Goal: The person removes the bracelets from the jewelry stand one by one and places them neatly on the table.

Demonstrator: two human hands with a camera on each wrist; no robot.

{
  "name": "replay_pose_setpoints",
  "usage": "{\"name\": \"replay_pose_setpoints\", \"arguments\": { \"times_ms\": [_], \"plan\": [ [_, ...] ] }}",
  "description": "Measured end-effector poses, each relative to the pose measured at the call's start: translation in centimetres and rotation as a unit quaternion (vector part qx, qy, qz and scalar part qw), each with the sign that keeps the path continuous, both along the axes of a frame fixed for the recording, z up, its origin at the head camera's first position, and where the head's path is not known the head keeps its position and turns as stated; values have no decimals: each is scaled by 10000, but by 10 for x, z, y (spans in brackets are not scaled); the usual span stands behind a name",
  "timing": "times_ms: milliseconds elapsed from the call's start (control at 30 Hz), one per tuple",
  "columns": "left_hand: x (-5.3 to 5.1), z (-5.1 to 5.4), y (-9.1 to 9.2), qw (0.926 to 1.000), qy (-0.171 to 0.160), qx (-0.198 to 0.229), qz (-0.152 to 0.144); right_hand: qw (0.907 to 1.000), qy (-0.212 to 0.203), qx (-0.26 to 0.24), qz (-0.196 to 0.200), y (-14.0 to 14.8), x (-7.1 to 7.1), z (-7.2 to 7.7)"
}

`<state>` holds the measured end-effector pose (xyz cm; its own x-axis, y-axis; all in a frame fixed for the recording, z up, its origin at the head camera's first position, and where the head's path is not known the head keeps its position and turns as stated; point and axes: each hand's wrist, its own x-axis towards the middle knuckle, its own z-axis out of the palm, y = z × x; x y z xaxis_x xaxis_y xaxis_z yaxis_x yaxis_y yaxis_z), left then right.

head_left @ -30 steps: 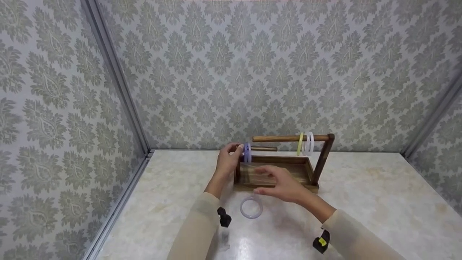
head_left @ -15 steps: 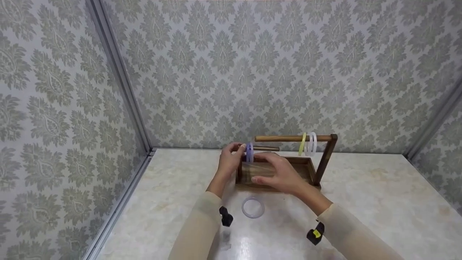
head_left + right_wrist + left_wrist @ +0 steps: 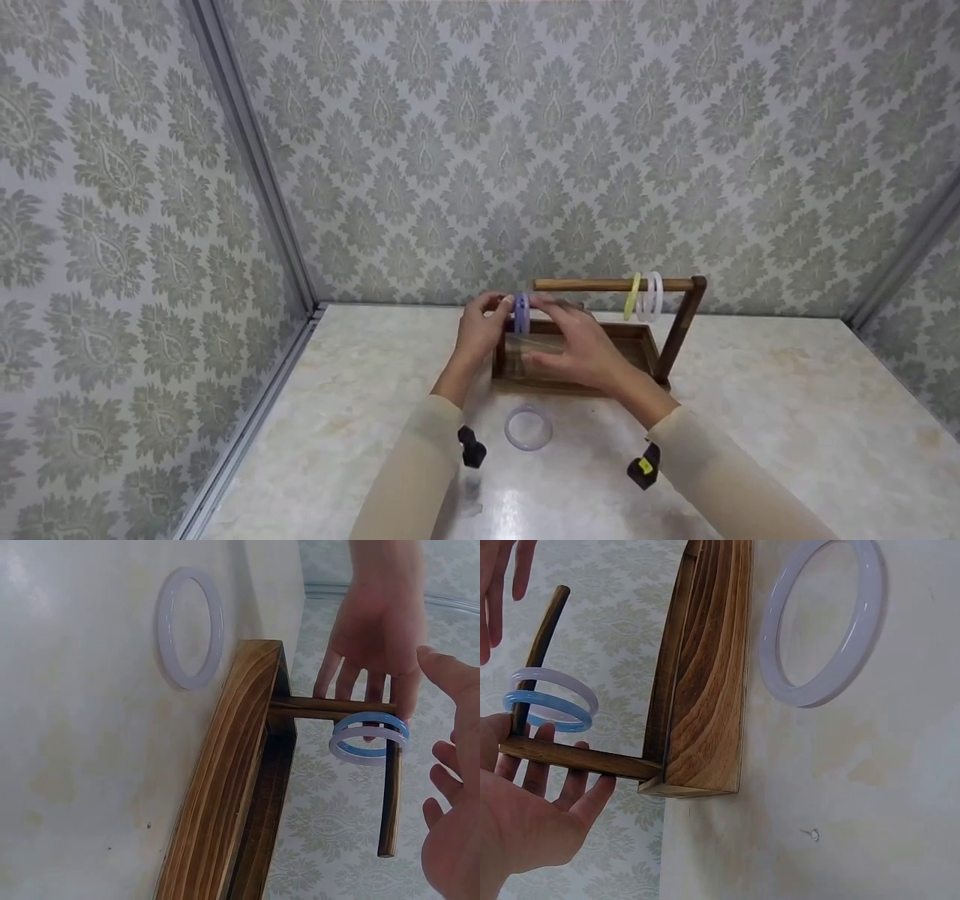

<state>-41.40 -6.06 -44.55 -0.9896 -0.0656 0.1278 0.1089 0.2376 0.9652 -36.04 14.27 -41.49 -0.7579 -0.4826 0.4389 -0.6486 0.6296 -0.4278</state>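
First, one wooden stand (image 3: pixel 709 675), brown and boldly grained, on a pale table (image 3: pixel 360 420); shallow tray, a post at either end, two rods. Left hand (image 3: pixel 480 330): clamped on the left post (image 3: pixel 585 757) near its top, fingers behind the wood. Right hand (image 3: pixel 581 349): fingers apart, holding nothing, near the short rod (image 3: pixel 390 802) (the right wrist view shows a gap between them). On the short rod: one blue bracelet (image 3: pixel 547 699), nearer the left post; one lilac bracelet (image 3: pixel 551 675) just to its right. On the longer upper rod (image 3: pixel 577 285), towards the right post (image 3: pixel 681 330): one yellow bracelet (image 3: pixel 632 298), then two whitish bracelets (image 3: pixel 660 296) to its right. On the table, at the near side of the stand: one loose bracelet (image 3: pixel 771 645), pale lilac, lying flat. Also, patterned wallpaper (image 3: pixel 465 150), far and left; two cream sleeves (image 3: pixel 409 465).
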Motion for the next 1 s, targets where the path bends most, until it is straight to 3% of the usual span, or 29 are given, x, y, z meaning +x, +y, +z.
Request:
{"name": "replay_pose_setpoints", "arguments": {
  "times_ms": [200,433,600,800,1000],
  "plan": [
    [0,1,-1,10000,3,54,28,9990,-188,311,-251,-5,-12,4],
    [-2,1,-2,10000,66,-18,23,9966,-581,315,-496,-13,-22,9],
    [-3,0,-1,10000,-64,-39,9,9942,-903,256,-528,-18,-29,13],
    [-1,0,0,9998,-184,66,-15,9877,-1305,561,-654,-20,-35,17],
    [0,-1,-1,9995,-192,208,-121,9863,-1238,892,-622,-22,-41,14]
  ]
}}
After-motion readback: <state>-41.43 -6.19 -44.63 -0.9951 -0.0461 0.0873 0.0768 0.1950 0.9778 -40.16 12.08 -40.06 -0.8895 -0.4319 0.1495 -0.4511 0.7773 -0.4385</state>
